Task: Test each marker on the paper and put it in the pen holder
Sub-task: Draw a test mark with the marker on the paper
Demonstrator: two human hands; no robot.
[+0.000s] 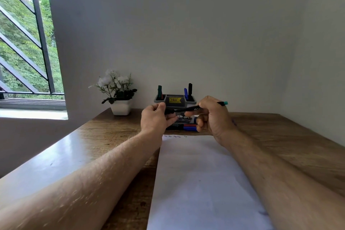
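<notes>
Both hands hold one black marker with a teal end, level above the desk. My right hand grips its barrel; my left hand pinches its left end, where the cap sits. A white paper lies on the desk below, with several small marks along its far edge. The grey pen holder stands at the wall behind my hands, with a green, a blue and a black marker upright in it. A marker pack with loose markers lies in front of it, partly hidden by my hands.
A white pot of artificial white flowers stands left of the holder. The wooden desk meets white walls at the back and the right. A barred window is at the far left.
</notes>
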